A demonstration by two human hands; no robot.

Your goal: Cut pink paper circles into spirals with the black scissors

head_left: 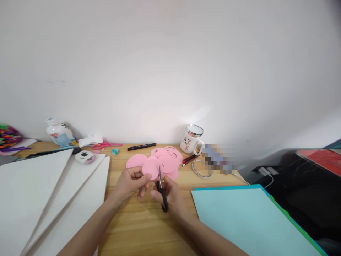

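My left hand (131,183) pinches a pink paper circle (151,168) and holds it up over the wooden desk (138,224). My right hand (168,193) grips black-handled scissors (161,192), whose blades point up into the lower right edge of that circle. Behind them lie several more pink paper circles and cut-out pieces (167,160) flat on the desk.
White sheets (39,192) fan out at left, a light blue sheet (247,220) over green at right. Along the wall: a white mug (191,139), black marker (141,146), pink scissors (106,144), bottle (59,133), small white punch (84,156), tape ring (200,168), red pens (190,159). A black device (298,185) stands far right.
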